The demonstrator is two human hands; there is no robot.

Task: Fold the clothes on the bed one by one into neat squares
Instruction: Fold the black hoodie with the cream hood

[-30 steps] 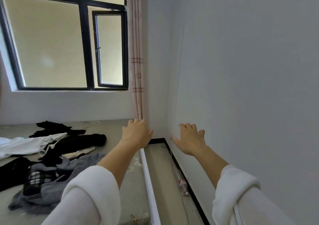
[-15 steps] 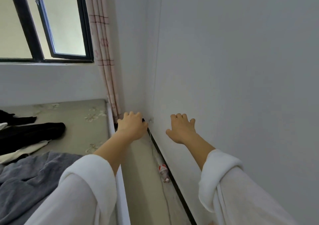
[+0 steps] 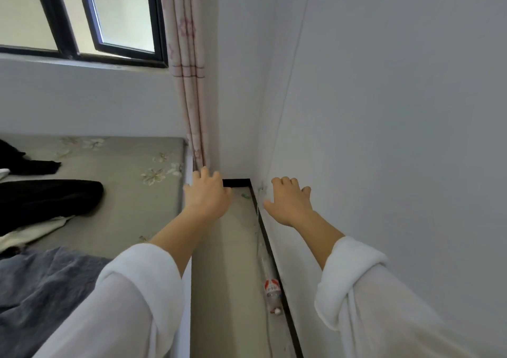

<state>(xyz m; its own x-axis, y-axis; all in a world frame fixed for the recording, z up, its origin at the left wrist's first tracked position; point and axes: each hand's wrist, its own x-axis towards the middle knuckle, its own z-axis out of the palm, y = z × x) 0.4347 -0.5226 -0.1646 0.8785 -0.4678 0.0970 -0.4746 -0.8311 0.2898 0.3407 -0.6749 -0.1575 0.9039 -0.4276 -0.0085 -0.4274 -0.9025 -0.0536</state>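
On the bed (image 3: 129, 201), at the left edge of the view, the clothes are lying unfolded and mostly cut off by the frame: a black garment (image 3: 49, 200) is stretching its long axis left to right, its rounded end pointing toward the bed's right edge, with a cream piece (image 3: 30, 234) partly showing beneath it; a second black piece (image 3: 26, 163) is lying farther back, and only its tip is showing. A grey garment (image 3: 41, 289) is lying crumpled at the near corner, partly hidden behind the left sleeve (image 3: 123, 311), so its shape is hard to make out. Both hands are reaching forward, away from the clothes, palms down and holding nothing. The left hand (image 3: 207, 195) is hovering over the bed's right edge with fingers loosely spread, near the foot of the pink curtain (image 3: 186, 69). The right hand (image 3: 289, 202) is lying flat against the white wall (image 3: 397, 110), fingers apart. Between bed and wall, a plastic bottle (image 3: 272, 293) is lying on the floor strip (image 3: 227, 275) beside the dark baseboard (image 3: 274, 259). A window (image 3: 82, 14) is filling the upper left.
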